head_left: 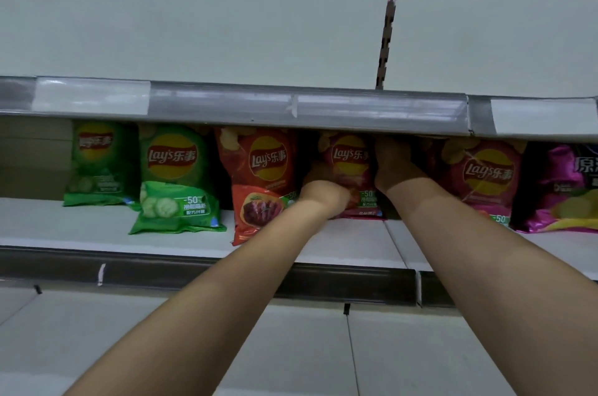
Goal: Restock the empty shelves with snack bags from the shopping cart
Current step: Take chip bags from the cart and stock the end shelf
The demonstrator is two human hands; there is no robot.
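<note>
Head view: both hands reach deep under the grey shelf lip (226, 104), left hand (323, 193) and right hand (393, 165) curled round the sides of a pink foil crisp bag (351, 165) standing on the white shelf (356, 240). Let go crooked and it may topple into the red bag (262, 175). Bags read "Lay's", "-50".

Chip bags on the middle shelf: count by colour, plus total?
Green bags: 2
Red-orange bag: 1
Pink-red bags: 2, one held between left hand and right hand, one to its right
Purple bag: 1
Total: 6
</note>
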